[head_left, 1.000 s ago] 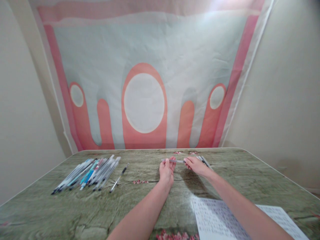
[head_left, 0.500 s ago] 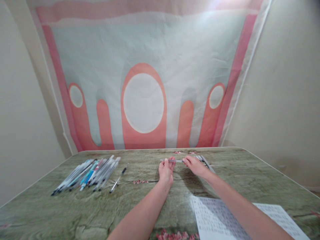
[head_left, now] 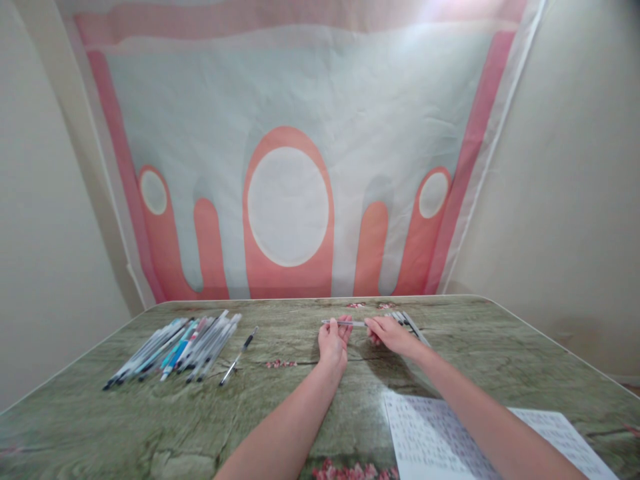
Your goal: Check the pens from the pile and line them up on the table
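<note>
Above the middle of the table, a slim grey-clear pen point(head_left: 357, 324) is held level between my two hands. My left hand point(head_left: 332, 343) pinches it near its left end, thumb on top and fingers behind. The other end is gripped by the closed fingers of my right hand point(head_left: 389, 333), which hide that end. On the table to the left lies a single clear pen with a black grip point(head_left: 249, 341), slanted and apart from the rest. Several grey pens point(head_left: 413, 325) lie side by side just beyond my right hand, partly covered by it.
A large spread of pens point(head_left: 175, 348), mostly clear, white and blue, covers the table's left side. Sheets of paper with writing point(head_left: 425, 427) lie at the front right under my right forearm. Behind the wood-patterned table point(head_left: 280, 413) hangs a printed cloth point(head_left: 287, 207).
My right hand's lower fingers have shifted slightly and show more below the pen. Otherwise both hands and the pen stay nearly where they were.
</note>
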`<state>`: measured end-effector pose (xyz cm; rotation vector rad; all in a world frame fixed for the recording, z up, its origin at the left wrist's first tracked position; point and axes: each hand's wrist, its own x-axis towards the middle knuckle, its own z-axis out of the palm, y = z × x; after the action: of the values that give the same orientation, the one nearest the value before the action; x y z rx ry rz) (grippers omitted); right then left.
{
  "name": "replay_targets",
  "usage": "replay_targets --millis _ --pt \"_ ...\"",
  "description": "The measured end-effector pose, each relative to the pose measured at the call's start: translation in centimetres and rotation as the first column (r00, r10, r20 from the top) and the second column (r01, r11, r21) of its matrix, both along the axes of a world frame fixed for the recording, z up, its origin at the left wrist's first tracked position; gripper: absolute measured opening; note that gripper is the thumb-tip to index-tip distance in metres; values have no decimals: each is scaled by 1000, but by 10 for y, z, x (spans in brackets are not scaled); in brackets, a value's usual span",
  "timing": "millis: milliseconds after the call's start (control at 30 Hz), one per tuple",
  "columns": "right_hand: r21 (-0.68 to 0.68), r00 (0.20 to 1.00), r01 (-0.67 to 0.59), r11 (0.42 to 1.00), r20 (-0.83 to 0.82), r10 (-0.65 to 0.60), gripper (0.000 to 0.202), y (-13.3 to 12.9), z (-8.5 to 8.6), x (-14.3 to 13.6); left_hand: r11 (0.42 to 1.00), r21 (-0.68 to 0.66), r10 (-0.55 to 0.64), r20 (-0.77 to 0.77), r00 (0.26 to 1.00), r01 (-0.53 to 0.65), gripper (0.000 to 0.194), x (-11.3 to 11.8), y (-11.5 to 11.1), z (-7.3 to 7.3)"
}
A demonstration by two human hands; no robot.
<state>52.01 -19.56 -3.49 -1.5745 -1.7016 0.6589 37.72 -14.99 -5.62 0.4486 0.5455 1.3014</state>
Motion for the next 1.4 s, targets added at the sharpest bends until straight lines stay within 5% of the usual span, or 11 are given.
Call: replay_targets --millis 100,300,500,700,867,1033,1167,1400 --pt "-4 998 -33 999 -48 33 41 1 -3 2 1000 0 -9 4 1000 9 6 0 -1 2" --pt "176 993 -19 984 122 -2 30 -5 8 4 1000 -14 7 1 1000 -7 7 0 -2 4" --pt "-21 999 -21 1000 -38 20 41 0 1 7 1000 -11 3 11 1000 -3 7 1 -1 1" --pt "51 1000 -14 999 29 12 33 -3 5 8 1000 -3 0 7 1000 0 6 0 -1 2" --pt "-136 994 -46 990 -110 31 45 -3 4 6 1000 -3 1 -1 1000 -1 6 0 -1 1" --pt "-44 995 -35 998 -94 31 34 -4 3 6 1000 -4 1 5 1000 -1 7 0 -1 2" --pt "-141 991 -26 990 -134 7 44 -4 4 7 1000 -19 0 3 1000 0 7 0 -1 2" --pt "-82 993 -14 997 -115 4 38 -3 1 8 1000 3 -3 -2 1000 3 7 0 -1 1"
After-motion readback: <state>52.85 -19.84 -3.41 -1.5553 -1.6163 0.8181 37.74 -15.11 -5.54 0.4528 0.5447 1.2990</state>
